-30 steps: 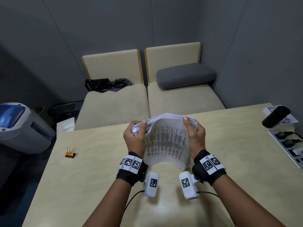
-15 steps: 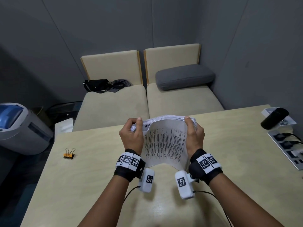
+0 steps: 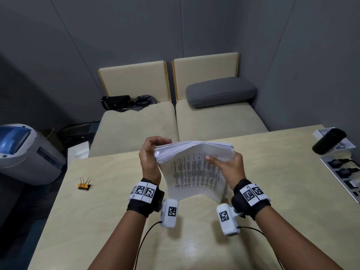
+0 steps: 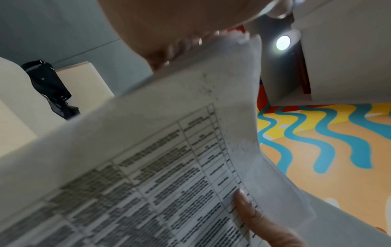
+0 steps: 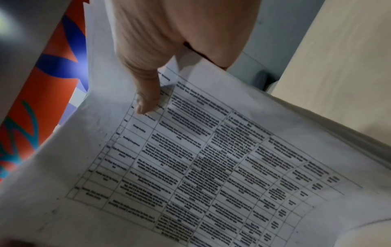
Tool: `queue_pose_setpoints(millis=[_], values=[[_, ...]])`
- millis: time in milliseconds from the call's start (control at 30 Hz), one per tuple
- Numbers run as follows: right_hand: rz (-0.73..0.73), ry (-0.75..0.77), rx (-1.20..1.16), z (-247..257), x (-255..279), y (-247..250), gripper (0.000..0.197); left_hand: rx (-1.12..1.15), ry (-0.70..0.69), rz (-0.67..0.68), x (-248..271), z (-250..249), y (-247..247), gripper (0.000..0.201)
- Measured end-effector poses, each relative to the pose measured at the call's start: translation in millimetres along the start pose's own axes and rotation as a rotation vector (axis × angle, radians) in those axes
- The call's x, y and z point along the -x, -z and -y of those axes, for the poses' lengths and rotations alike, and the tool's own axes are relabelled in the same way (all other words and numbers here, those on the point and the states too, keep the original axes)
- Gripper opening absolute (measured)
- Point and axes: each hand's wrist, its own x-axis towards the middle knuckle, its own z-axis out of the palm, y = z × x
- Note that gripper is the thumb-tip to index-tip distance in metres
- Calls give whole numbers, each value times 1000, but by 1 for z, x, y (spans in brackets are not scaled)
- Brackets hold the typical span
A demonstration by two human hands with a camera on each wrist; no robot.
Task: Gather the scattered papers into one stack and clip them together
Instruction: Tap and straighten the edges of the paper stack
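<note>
Both hands were up over the wooden table [image 3: 292, 172], and the stack of printed papers [image 3: 194, 172] stood on its lower edge between them, bowed toward the camera, the printed table facing the person. The right hand [image 3: 231, 168] gripped the stack's upper right part, its thumb [image 5: 148, 100] pressed flat on the printed sheet and the other fingers hidden behind the pages. The left hand [image 3: 150, 158] sat at the upper left corner, its fingers curled over the fanned page edges; the head view showed them bent at the corner, but whether they pinched the sheets or only touched them could not be told. In the left wrist view the paper filled the frame, the palm blurred above it. Well off to the left, the orange binder clip [image 3: 84, 185] lay alone on the table, its wire handles up, untouched.
</note>
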Motion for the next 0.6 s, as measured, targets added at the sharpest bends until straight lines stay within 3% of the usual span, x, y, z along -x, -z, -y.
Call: queue_pose_setpoints(millis=[167, 233, 300, 433, 600], values=[[-4, -39, 22, -4, -8, 6, 32, -259, 17, 266, 18, 7, 26, 115], [-2, -48, 21, -6, -9, 8, 33, -429, 63, 237, 27, 11, 28, 113], [12, -40, 14, -4, -8, 7, 33, -505, 113, 144, 29, 11, 22, 93], [37, -29, -8, 0, -7, 3, 30, -353, 185, 91, 17, 3, 11, 32], [-13, 21, -53, 13, -6, 1, 32, -170, 186, 93, 9, -15, -6, 13]])
